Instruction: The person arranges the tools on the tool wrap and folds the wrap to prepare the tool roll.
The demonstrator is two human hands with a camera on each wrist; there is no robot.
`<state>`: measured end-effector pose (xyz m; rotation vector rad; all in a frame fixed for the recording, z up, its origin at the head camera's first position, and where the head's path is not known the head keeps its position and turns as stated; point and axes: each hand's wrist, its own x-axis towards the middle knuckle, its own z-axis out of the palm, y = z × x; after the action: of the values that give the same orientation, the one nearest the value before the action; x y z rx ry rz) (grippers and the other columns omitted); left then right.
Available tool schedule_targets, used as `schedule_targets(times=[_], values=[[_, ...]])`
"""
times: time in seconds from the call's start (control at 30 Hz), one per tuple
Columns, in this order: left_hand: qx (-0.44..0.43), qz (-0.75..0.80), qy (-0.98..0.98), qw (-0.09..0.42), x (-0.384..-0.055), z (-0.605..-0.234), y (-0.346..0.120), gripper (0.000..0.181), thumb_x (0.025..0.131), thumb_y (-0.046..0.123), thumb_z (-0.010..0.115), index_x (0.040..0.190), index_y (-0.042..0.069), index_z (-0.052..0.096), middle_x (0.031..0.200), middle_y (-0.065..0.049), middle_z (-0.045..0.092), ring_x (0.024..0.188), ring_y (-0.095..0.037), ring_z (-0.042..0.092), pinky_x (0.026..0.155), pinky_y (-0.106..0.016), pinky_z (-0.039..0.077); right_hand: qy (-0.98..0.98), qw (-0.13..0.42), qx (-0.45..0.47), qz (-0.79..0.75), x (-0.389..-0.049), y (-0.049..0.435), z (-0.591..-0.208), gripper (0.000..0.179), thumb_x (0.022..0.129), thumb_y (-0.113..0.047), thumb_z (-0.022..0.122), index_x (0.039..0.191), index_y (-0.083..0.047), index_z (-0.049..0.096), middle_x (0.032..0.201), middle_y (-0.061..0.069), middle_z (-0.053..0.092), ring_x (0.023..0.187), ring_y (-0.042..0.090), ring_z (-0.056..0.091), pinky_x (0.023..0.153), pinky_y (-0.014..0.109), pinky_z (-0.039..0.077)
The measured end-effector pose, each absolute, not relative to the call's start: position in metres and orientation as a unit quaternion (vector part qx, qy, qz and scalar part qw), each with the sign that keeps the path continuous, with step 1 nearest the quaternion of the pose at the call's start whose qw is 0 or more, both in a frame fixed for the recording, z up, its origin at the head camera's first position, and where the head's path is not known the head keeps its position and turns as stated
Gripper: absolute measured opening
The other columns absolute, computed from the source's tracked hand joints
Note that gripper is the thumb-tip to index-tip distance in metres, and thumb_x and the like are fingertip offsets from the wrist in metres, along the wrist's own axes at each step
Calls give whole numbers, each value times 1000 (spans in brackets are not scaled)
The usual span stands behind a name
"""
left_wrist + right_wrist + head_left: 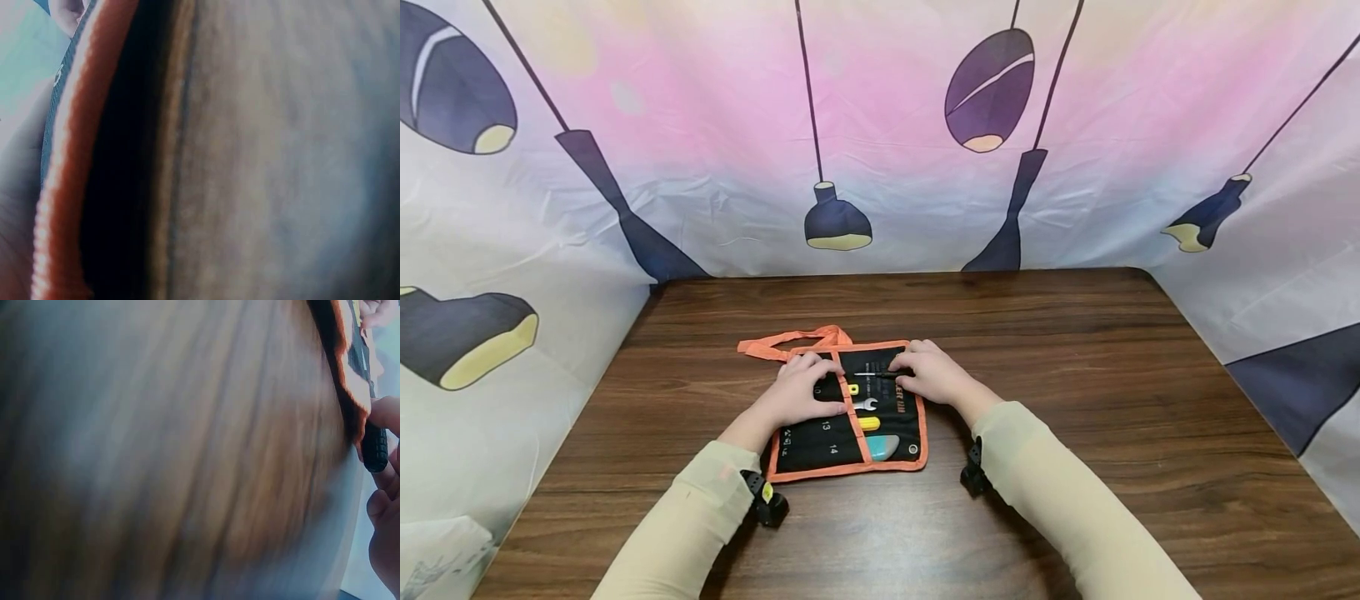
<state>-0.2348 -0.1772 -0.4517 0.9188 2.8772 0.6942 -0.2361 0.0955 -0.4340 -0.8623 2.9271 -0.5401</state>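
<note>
A black tool pouch point(808, 450) with orange trim lies unrolled in front of me in the head view. Its pockets hold a small wrench point(867, 405), yellow-handled tools point(869, 424) and a teal-and-grey tool point(883, 447). My left hand point(795, 392) rests on the pouch's left half, thumb and index finger apart at the pocket's orange edge. My right hand point(931, 372) pinches the black handle point(375, 449) of a small screwdriver over the pouch's upper right. The thin metal shaft point(865, 374) points left toward the pocket edge.
An orange tie strap point(790, 340) loops out beyond the pouch's far left corner. The pouch lies on a brown wooden table point(1075, 375). A printed curtain point(895, 208) hangs behind and at both sides.
</note>
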Motion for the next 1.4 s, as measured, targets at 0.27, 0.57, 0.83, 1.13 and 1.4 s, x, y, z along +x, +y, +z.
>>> schedule_targets(times=[0.27,0.57,0.83,1.13,1.4], values=[[296,224,929,16,-235,-454,-177,55,77,57,67,121,25,58,113,-3,47,104,-24,41,89,-51,28,942,27,-287,-170,-238,82,-434,22,91,-20,62,113,-19,68,103,1,54,96,18,46,86,35,38],[300,225,927,17,-235,-452,-177,55,77,57,67,120,25,59,116,-4,48,108,-25,40,89,-51,29,943,22,-292,-157,-238,72,-434,22,91,-21,61,112,-19,68,105,1,54,101,19,45,90,35,37],[302,225,926,16,-234,-451,-177,53,77,54,69,120,23,59,115,-4,47,106,-25,40,89,-50,28,944,26,-286,-163,-236,66,-433,23,92,-23,62,113,-20,68,108,2,54,106,20,45,93,37,36],[301,225,927,20,-234,-451,-177,53,78,53,69,120,24,59,115,-4,47,105,-25,40,88,-49,29,943,36,-279,-177,-236,63,-432,24,92,-22,62,115,-19,67,110,3,55,110,22,45,95,38,35],[300,229,926,19,-233,-449,-178,53,77,53,69,120,24,59,115,-4,47,105,-25,39,86,-48,29,946,27,-256,-196,-238,76,-436,30,89,-27,65,117,-16,64,113,3,55,107,22,48,92,38,38]])
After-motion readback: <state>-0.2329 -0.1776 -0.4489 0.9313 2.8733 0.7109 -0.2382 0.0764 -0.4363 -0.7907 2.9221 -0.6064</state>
